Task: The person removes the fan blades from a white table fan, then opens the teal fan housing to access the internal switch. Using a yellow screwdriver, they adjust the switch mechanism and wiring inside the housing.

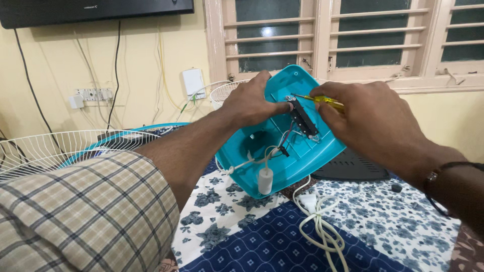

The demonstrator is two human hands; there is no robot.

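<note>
The left arm wears a checked sleeve [85, 211] at the lower left of the frame (tan and cream squares crossed by thin dark lines), rolled above the elbow. The right wrist at the right edge carries a thin dark band [446, 171]. Both hands are bare.

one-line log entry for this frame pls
left hand: holds teal fan cover, thumb by black switch block | right hand: yellow screwdriver, tip at block's top | white cord: on floral cloth
</note>
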